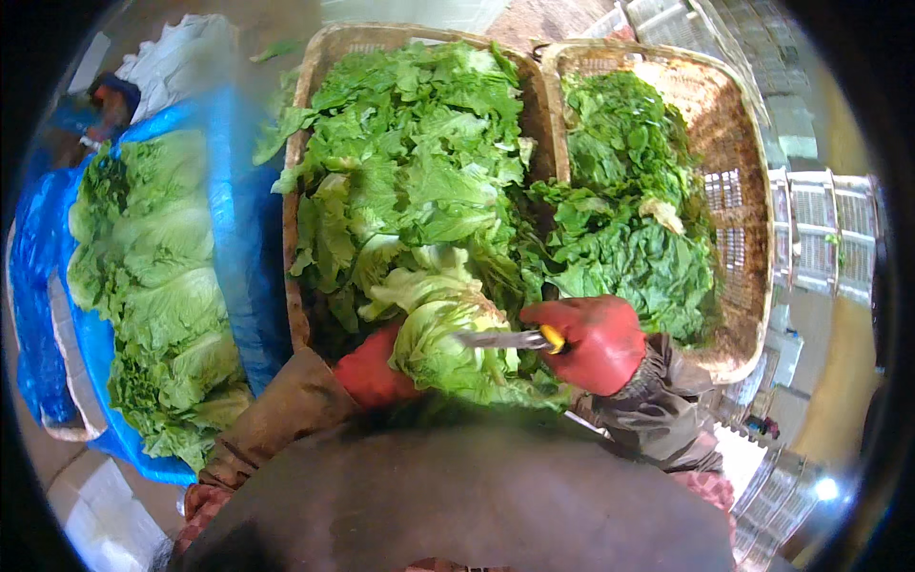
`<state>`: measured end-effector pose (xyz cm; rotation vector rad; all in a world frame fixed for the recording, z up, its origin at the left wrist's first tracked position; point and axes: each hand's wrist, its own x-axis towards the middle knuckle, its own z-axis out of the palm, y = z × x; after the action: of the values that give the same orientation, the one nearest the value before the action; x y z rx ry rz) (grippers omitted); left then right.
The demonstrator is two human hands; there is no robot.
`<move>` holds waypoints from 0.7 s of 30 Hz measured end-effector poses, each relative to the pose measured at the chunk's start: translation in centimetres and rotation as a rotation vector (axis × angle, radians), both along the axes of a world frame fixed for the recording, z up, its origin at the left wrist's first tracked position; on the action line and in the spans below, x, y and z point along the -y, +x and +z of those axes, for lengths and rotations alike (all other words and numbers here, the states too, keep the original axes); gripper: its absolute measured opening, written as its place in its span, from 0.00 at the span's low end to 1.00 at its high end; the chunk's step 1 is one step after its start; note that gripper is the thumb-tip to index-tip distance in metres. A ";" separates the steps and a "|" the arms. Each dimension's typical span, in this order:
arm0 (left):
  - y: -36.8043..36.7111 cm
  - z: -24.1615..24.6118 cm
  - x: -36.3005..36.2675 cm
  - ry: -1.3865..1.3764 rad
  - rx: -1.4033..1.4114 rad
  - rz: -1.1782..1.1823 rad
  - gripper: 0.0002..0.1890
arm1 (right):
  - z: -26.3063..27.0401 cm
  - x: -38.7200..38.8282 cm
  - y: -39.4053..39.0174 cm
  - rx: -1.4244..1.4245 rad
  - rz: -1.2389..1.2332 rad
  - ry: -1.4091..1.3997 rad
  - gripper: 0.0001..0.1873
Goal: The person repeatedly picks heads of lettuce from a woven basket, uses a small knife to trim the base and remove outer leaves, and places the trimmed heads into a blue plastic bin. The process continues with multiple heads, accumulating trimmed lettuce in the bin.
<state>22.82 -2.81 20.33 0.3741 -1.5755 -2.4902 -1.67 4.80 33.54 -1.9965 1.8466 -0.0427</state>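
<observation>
My left hand (377, 366), in a red glove, holds a pale green lettuce head (450, 343) from its left side; the fingers are partly hidden behind the leaves. In my red-gloved right hand (592, 344) is a knife (504, 339) with a yellow handle. Its blade points left and lies across or just above the lettuce head; contact cannot be told. Beyond both hands, a crate (294, 236) is heaped with loose green leaves (436, 164).
A second crate (743, 236) at the right holds darker leaves (629, 243). On the left, lettuce heads (171, 286) lie in rows in a container lined with blue plastic (243, 236). Stacked pale crates (822, 229) stand at the far right.
</observation>
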 end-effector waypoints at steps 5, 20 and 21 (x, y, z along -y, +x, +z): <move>-0.1 0.9 -0.7 0.194 0.077 0.057 0.34 | -2.4 -0.2 -0.1 0.010 0.038 0.177 0.11; 1.7 -5.9 -5.3 0.363 -0.013 0.167 0.26 | -5.1 -1.7 -2.8 -0.165 -0.311 0.266 0.09; 1.5 -6.2 -4.7 0.060 -0.055 0.153 0.25 | -6.3 -1.7 -3.2 0.058 -0.482 0.360 0.11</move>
<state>24.28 1.93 14.17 0.4141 -1.3987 -2.4137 -4.87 6.46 27.25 -1.2745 2.0826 0.0859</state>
